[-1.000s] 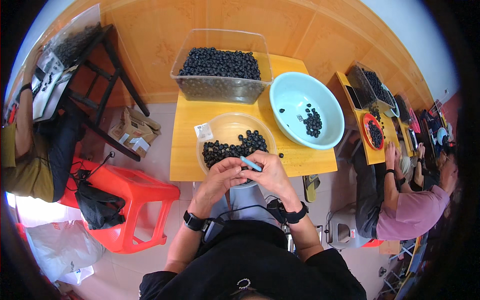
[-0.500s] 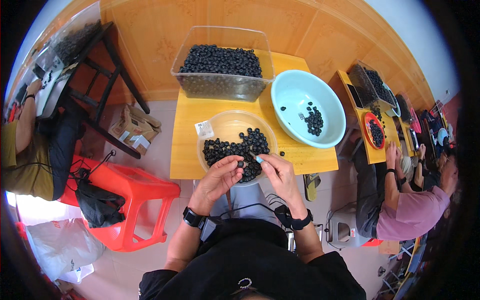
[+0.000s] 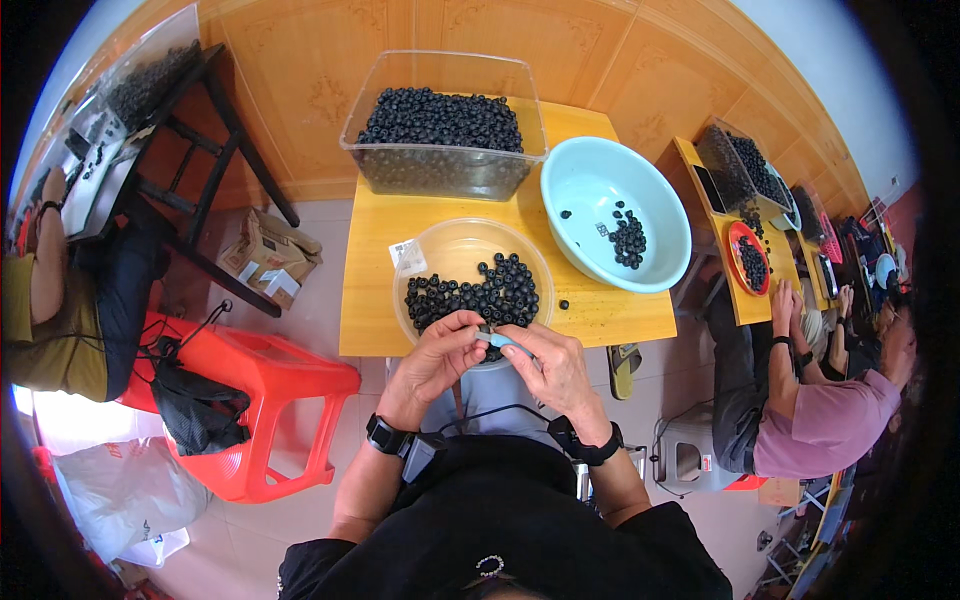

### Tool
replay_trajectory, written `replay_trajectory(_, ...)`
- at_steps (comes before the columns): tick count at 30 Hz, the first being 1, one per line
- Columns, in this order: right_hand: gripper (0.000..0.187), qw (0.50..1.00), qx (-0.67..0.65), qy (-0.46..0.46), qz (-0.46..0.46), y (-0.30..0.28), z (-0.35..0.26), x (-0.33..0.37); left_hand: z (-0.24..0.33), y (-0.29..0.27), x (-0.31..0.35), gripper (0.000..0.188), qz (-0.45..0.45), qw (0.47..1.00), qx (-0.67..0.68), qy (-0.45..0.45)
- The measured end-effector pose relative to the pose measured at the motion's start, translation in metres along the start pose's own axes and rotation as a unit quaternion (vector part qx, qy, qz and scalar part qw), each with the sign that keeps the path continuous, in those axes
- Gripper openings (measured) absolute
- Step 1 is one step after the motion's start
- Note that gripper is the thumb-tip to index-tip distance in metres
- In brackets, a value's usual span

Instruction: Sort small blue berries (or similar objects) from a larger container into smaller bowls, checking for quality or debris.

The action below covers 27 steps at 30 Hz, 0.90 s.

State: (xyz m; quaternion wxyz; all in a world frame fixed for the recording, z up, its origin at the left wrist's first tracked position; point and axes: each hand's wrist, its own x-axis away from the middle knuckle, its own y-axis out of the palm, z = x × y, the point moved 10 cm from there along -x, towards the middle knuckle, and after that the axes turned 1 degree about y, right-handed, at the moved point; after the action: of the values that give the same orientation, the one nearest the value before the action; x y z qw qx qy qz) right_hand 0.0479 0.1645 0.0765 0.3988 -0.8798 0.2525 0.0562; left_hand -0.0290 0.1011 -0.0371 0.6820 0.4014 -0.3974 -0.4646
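Two hands close together over the near side of the dish (image 3: pixel 448 243)! The left hand (image 3: pixel 446 352) pinches one small black piece (image 3: pixel 484 328) between thumb and fingertips; the right hand (image 3: pixel 552 365) grips a pale blue tool (image 3: pixel 512 344), its greyish tip right up at the piece. Touching or already in? Too small to tell, with fingers covering so much.

What would make this good? A firm pinch, left fingertips clear of that tip, short, controlled pressure, one hand steadying the other. Low over the dish is a sound spot, I'd say: a slip should land among the other pieces there.

Now round the surface (image 3: pixel 420 210)! One stray piece (image 3: pixel 564 304) sits just right of the dish, near the right hand, easily brushed away. Behind, the clear bin (image 3: pixel 450 68) is heaped with black pieces; to its right, the blue basin (image 3: pixel 590 185) holds a small cluster, and its near edge crowds the right side. Below, a dark cable (image 3: pixel 490 411) crosses the lap between the wrists, a possible snag. A red stool (image 3: pixel 270 370) stands left on the floor, and a co-worker in pink (image 3: pixel 825 425) sits well apart at right.
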Motion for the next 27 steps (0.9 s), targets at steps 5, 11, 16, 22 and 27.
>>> replay_trajectory(5,0.018,1.0,0.01,-0.001,0.007,-0.002,0.001,0.0,0.0,-0.002,0.0,0.016,0.008,1.0,-0.011,-0.002)
replay_trajectory(11,0.018,1.0,0.005,-0.008,0.006,-0.001,0.001,-0.003,0.003,-0.001,0.0,0.011,-0.005,1.0,-0.012,-0.003)
replay_trajectory(16,0.019,0.996,0.065,0.042,0.051,-0.006,0.05,-0.01,0.009,0.039,0.011,0.007,-0.107,0.994,-0.021,-0.01)
replay_trajectory(22,0.021,0.993,-0.05,0.073,0.076,-0.022,0.038,-0.008,0.013,0.014,0.007,0.009,-0.017,1.0,-0.022,0.006)
replay_trajectory(27,0.026,0.986,-0.15,0.062,0.027,-0.012,0.007,-0.011,0.006,0.011,0.005,0.012,-0.008,0.999,-0.041,-0.002)
